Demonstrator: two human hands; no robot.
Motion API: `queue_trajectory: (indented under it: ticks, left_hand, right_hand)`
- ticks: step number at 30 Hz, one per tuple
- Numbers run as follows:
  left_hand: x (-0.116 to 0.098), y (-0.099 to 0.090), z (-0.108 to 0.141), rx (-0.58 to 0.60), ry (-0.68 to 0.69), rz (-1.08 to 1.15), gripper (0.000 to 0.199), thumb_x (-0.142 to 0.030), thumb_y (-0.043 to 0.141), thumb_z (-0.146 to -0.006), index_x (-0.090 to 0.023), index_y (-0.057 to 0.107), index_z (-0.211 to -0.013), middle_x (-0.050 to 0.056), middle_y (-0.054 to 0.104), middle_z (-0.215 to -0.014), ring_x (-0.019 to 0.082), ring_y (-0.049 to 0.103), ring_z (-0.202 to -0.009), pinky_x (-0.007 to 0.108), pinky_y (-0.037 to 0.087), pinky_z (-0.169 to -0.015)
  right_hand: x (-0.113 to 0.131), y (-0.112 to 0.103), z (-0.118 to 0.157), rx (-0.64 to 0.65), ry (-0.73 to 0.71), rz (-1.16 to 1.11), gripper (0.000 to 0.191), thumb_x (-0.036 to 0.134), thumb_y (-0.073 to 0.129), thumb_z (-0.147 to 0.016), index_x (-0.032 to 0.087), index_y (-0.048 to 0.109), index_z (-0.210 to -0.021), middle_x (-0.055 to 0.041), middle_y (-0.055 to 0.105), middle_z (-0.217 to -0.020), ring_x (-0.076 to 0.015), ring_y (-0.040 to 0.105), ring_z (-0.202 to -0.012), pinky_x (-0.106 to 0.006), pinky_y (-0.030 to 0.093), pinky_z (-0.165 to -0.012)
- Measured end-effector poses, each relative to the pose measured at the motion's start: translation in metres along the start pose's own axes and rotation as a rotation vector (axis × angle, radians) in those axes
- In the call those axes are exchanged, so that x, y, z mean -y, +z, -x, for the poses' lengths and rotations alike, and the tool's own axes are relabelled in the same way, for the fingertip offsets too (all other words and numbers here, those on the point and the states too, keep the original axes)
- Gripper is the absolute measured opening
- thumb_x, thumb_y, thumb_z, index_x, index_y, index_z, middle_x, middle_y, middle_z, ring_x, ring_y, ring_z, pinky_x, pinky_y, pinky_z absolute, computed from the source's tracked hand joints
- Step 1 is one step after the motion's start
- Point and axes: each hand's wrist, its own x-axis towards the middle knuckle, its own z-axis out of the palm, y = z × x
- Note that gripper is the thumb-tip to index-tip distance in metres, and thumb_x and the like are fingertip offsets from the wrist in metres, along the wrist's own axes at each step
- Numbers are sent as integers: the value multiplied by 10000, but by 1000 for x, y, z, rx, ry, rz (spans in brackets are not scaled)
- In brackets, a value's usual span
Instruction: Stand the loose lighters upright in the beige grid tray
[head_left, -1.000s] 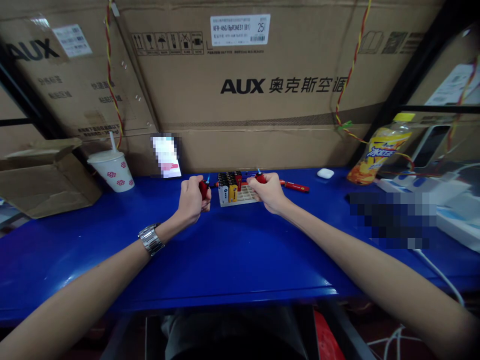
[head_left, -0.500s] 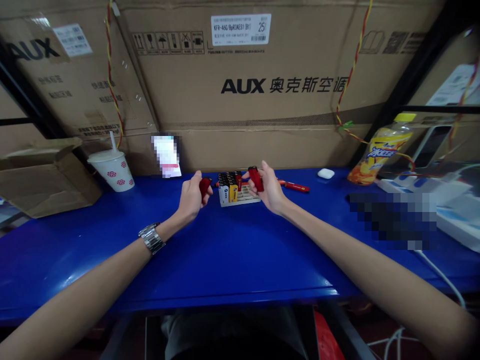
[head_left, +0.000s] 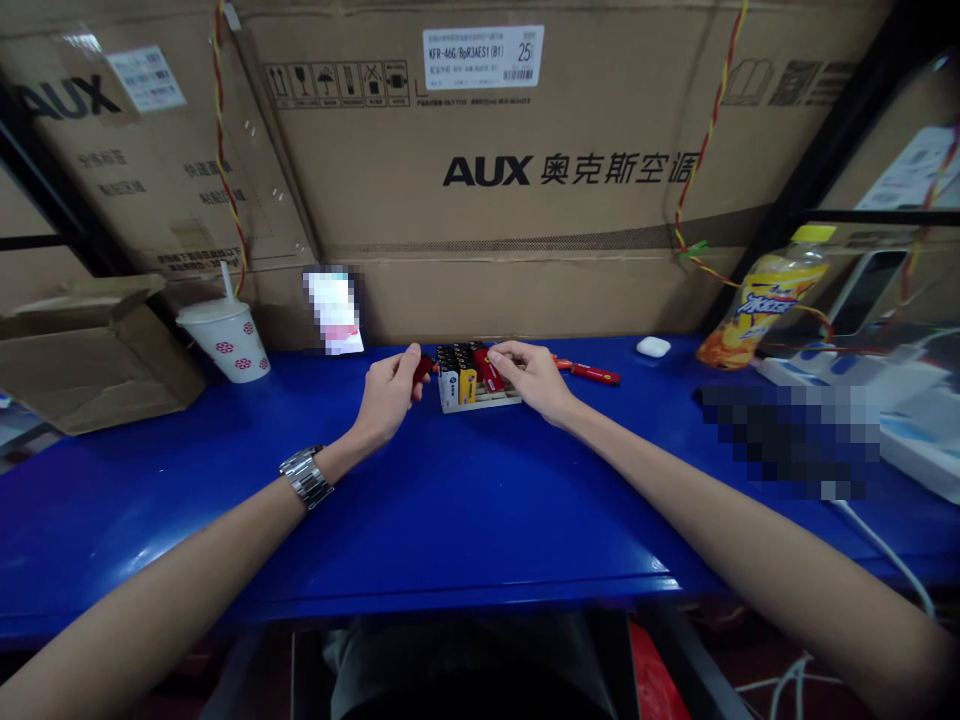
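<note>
A pale gridded tray (head_left: 491, 401) stands in the middle of the blue table, with several black-topped lighters upright in its left part, among them a white lighter (head_left: 449, 386) and a yellow lighter (head_left: 467, 385). My right hand (head_left: 534, 382) is over the tray's right side, fingertips closed on a red lighter (head_left: 489, 370) that tilts among its slots; I cannot tell how deep it sits. Left of the tray, my left hand (head_left: 390, 388) is closed around red lighters (head_left: 424, 368), mostly hidden by the fingers, so their number cannot be told.
Behind my right hand lies a red rod-shaped item (head_left: 596, 374). A white case (head_left: 652, 347), a drink bottle (head_left: 761, 300) and a pixelated dark object (head_left: 787, 440) are at right. A paper cup (head_left: 229, 340), lit screen (head_left: 334, 312) and cardboard box (head_left: 97, 350) stand left.
My right hand has come down and left, bringing the red lighter from above the tray to its slots. The left hand has shifted slightly right and its fingers have turned a little.
</note>
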Motion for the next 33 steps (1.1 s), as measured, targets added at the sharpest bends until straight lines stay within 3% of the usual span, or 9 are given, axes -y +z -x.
queue_trajectory:
  ticks: [8, 14, 21, 27, 30, 33]
  left_hand:
    - [3, 0, -2, 18, 74, -100, 475, -491, 433, -894, -151, 584, -598, 17, 541, -490, 90, 444, -424, 237, 309, -408]
    - [8, 0, -4, 19, 80, -153, 499, -510, 407, -898, -153, 583, -599, 22, 567, -514, 97, 467, -444, 241, 321, -421]
    - [9, 0, -4, 27, 72, -167, 498, -510, 402, -905, -159, 586, -604, 18, 554, -502, 101, 466, -449, 248, 325, -427]
    - [9, 0, -5, 37, 92, -188, 505, -519, 391, -911, -161, 577, -608, 17, 549, -506, 105, 464, -456, 253, 327, -434]
    - [7, 0, -2, 39, 153, -211, 490, -514, 383, -921, -167, 550, -619, 18, 559, -537, 110, 475, -485, 259, 349, -468]
    - [2, 2, 5, 62, 273, -246, 421, -455, 375, -944, -173, 512, -664, 14, 578, -614, 110, 500, -543, 264, 383, -534]
  right_hand:
    - [-11, -5, -4, 112, -38, 5, 178, 302, 537, -798, 163, 585, -898, -62, 659, -817, -165, 599, -756, -314, 440, -696]
    - [-6, -6, -2, 139, -19, 96, 215, 246, 570, -729, 153, 580, -922, -40, 660, -745, -151, 583, -662, -307, 455, -635]
    - [-8, -3, -1, 79, -75, 221, 260, 316, 645, -713, 198, 488, -885, -12, 651, -696, -140, 564, -608, -306, 449, -631]
    - [-3, -2, 2, 14, -129, 351, 103, 207, 569, -735, 198, 483, -790, 25, 577, -599, -111, 507, -532, -271, 381, -566]
    - [12, -1, 6, -56, -190, 337, 103, 231, 555, -771, 193, 482, -708, 40, 524, -522, -94, 452, -476, -259, 356, -536]
    - [26, 1, 12, -45, -255, 305, 163, 273, 527, -819, 189, 491, -684, 39, 503, -507, -88, 415, -462, -249, 339, -510]
